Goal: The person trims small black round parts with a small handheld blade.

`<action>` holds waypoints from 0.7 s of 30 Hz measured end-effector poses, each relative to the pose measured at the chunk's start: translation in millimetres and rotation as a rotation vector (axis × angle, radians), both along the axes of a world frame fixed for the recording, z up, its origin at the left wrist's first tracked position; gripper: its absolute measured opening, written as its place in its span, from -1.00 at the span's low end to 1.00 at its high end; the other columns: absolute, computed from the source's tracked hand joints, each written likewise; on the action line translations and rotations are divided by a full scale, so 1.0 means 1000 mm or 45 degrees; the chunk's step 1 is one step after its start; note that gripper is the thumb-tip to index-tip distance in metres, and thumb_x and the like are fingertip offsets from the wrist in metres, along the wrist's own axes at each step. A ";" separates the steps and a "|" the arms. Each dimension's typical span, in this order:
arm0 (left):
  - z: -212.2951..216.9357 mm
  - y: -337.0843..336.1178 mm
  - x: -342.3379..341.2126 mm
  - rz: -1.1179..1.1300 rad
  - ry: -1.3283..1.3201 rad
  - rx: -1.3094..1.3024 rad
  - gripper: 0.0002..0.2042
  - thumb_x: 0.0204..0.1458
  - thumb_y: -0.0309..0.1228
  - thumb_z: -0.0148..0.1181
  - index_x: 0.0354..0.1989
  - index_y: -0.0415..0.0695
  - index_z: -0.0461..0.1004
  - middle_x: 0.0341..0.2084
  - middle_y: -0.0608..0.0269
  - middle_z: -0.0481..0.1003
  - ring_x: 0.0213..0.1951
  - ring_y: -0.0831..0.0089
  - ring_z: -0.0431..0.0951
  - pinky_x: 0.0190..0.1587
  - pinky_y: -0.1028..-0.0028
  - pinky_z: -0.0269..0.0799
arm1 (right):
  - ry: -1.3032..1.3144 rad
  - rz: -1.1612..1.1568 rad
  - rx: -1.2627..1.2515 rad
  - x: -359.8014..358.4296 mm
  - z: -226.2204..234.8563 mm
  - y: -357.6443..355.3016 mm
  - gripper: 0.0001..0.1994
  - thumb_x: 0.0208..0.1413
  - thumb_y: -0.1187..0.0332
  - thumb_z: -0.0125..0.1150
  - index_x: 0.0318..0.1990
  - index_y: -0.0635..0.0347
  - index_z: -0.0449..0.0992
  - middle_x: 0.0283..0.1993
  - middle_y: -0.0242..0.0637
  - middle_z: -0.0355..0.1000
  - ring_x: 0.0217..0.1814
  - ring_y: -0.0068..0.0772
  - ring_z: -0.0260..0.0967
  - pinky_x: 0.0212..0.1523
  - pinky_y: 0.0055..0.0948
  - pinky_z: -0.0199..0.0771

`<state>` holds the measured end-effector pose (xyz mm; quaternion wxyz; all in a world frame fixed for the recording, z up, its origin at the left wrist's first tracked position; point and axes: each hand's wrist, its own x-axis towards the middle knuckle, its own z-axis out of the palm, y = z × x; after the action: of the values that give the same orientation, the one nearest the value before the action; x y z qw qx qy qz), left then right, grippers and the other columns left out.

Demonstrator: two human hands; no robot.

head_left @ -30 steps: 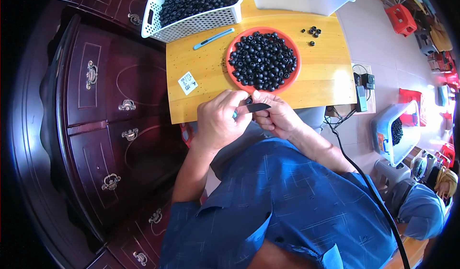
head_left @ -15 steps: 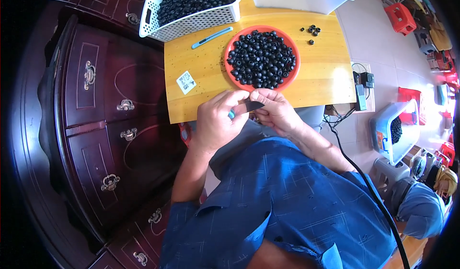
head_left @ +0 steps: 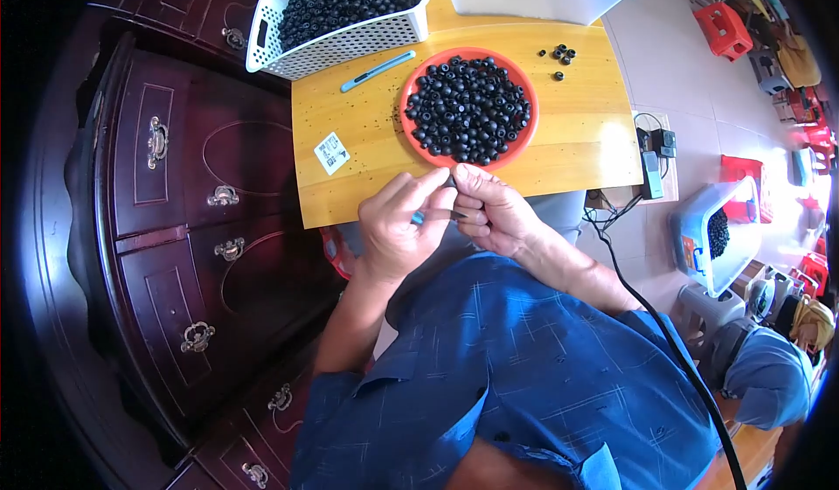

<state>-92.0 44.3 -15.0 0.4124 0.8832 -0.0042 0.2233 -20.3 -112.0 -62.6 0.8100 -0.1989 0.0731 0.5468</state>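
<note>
Head view: left hand [head_left: 402, 224] closed around a teal-handled knife [head_left: 418, 217], right hand [head_left: 504, 215] pinching a black bead [head_left: 451, 181] before the red plate [head_left: 517, 146]; a slipping bead could let the blade nick the right hand.

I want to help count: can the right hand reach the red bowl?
Probably yes: the right hand is close to the red bowl, and nothing seems to block the way.

Room over table [head_left: 587, 132] right of red bowl [head_left: 516, 71] (black beads [head_left: 571, 53] farther back); bowl blocks straight ahead.
</note>
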 end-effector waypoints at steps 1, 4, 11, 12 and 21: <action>-0.005 -0.002 0.001 0.030 -0.124 0.105 -0.80 0.01 -0.57 0.45 -0.16 -0.18 0.67 -0.58 0.27 0.48 -0.57 0.39 0.53 -0.50 0.41 0.43 | 0.076 -0.042 -0.041 -0.001 0.002 0.001 -0.81 0.43 0.17 0.16 -0.28 -0.10 0.40 -0.53 -0.70 0.06 -0.60 -0.82 -0.10 -0.66 -0.73 -0.10; -0.010 -0.004 0.001 0.064 -0.290 0.267 -0.78 -0.01 -0.57 0.48 -0.16 -0.17 0.69 -0.61 0.29 0.46 -0.62 0.45 0.48 -0.55 0.43 0.38 | 0.117 -0.035 0.148 -0.001 -0.003 0.000 -0.78 0.43 0.15 0.17 -0.30 -0.11 0.38 -0.53 -0.70 0.07 -0.59 -0.82 -0.09 -0.65 -0.73 -0.09; -0.010 0.002 -0.002 0.013 -0.191 0.076 -0.76 -0.02 -0.43 0.55 -0.24 -0.19 0.61 -0.54 0.30 0.53 -0.58 0.51 0.50 -0.53 0.46 0.39 | 0.050 0.011 0.111 0.004 -0.003 -0.007 -0.82 0.41 0.16 0.18 -0.17 0.03 0.49 -0.53 -0.68 0.06 -0.59 -0.80 -0.08 -0.64 -0.73 -0.05; -0.007 0.002 -0.002 0.031 -0.061 -0.132 -0.70 -0.01 -0.35 0.57 -0.24 -0.20 0.58 -0.54 0.31 0.53 -0.56 0.54 0.50 -0.51 0.48 0.40 | 0.058 -0.004 0.172 0.004 -0.005 -0.008 -0.79 0.41 0.18 0.19 -0.10 0.12 0.53 -0.53 -0.67 0.05 -0.58 -0.79 -0.07 -0.65 -0.73 -0.06; 0.008 0.019 0.011 -0.201 0.098 0.021 -0.53 0.05 -0.03 0.50 -0.20 -0.19 0.52 -0.47 0.16 0.58 -0.44 0.23 0.64 -0.37 0.31 0.50 | -0.060 0.123 0.168 0.005 0.008 -0.009 -0.63 0.42 0.18 0.17 0.16 0.29 0.48 -0.51 -0.63 0.15 -0.61 -0.82 -0.06 -0.67 -0.75 -0.02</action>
<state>-80.7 63.0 -7.4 0.4212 0.8915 -0.0597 0.1558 -15.3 -120.5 -54.8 0.7956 -0.1612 0.0083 0.5840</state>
